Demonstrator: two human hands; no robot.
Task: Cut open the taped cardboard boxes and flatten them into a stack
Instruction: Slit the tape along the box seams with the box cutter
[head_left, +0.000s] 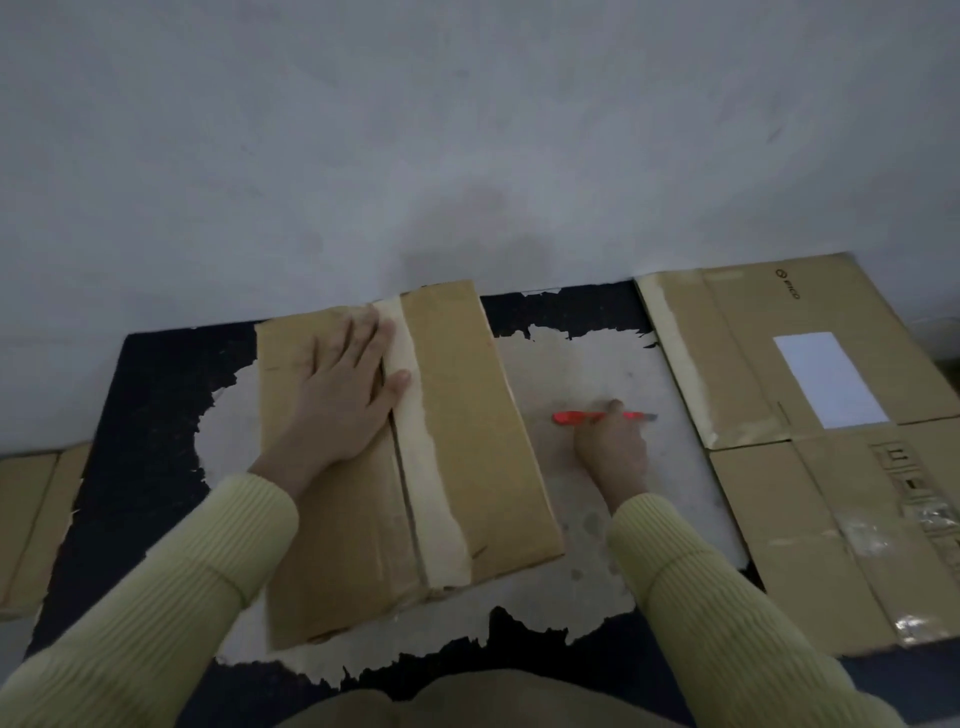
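You've one flattened box (779, 364) at right, centre box (467, 415) uncut: left hand (348, 384) rests flat on it, fingers straight, right hand (613, 441) grips the red cutter (576, 417).

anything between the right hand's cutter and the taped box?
Nothing. The head view shows only a bare strip of worn surface between the red cutter in the right hand and the taped box.

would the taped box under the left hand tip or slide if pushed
Probably slides rather than tips: the taped box is low and broad. It likely holds its shape, since tape closes the seam. The left hand pressing flat on top would resist sliding.
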